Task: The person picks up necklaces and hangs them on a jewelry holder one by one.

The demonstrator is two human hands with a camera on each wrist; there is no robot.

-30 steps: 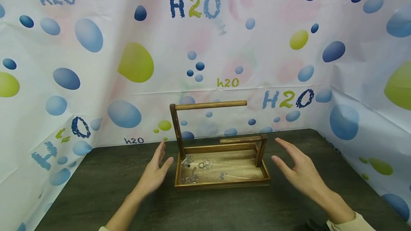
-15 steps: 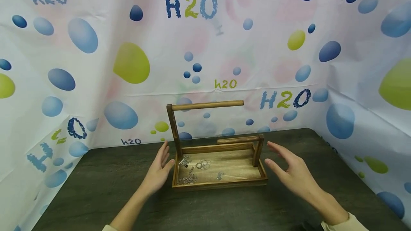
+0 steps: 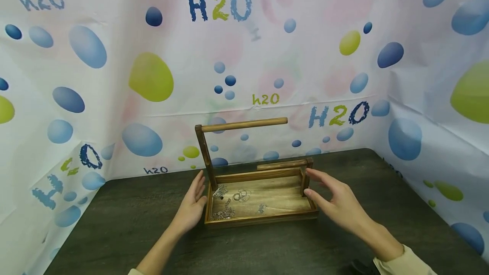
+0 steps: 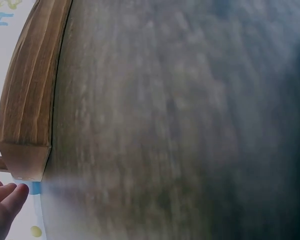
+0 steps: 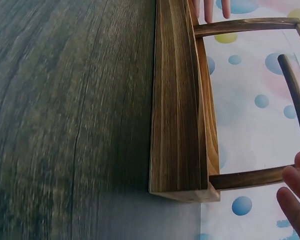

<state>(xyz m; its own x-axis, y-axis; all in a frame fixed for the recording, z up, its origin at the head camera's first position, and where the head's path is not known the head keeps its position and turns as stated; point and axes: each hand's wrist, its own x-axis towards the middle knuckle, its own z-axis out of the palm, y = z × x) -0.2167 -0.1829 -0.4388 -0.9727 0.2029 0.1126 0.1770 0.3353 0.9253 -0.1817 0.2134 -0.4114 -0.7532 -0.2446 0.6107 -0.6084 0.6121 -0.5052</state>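
Brown rectangular wooden tray (image 3: 261, 220): left hand (image 3: 192, 207) beside its left end, right hand (image 3: 340, 202) at its right wooden post (image 3: 305, 180), both spread, gripping nothing. Probably grasp approach; next needs closing both.

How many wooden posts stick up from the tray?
2. The tall post is at the left end of the tray, near the left hand. The short post is at the right end, by the right hand. None seem hidden.
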